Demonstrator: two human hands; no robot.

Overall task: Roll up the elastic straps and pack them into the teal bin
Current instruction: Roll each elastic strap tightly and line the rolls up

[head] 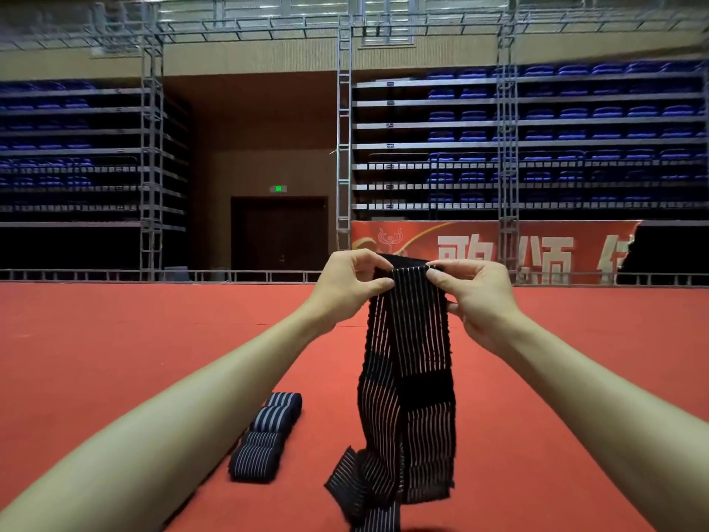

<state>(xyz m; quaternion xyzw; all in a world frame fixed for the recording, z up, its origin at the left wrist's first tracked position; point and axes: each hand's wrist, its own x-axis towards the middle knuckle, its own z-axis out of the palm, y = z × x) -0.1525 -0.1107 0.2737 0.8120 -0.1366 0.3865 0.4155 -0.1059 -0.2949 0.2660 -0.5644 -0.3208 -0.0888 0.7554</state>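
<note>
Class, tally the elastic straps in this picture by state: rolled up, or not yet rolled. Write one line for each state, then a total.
Rolled straps, in a row on the red floor: 4
Unrolled strap, pinched at its top edge by the left hand and the right hand: 1
Total: 5

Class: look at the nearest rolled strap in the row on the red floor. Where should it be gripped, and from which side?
Come from above and grip the nearest rolled strap across its left and right ends. It lies on its curved side, with the next roll against its far side, so those ends look freest for fingers.
</note>
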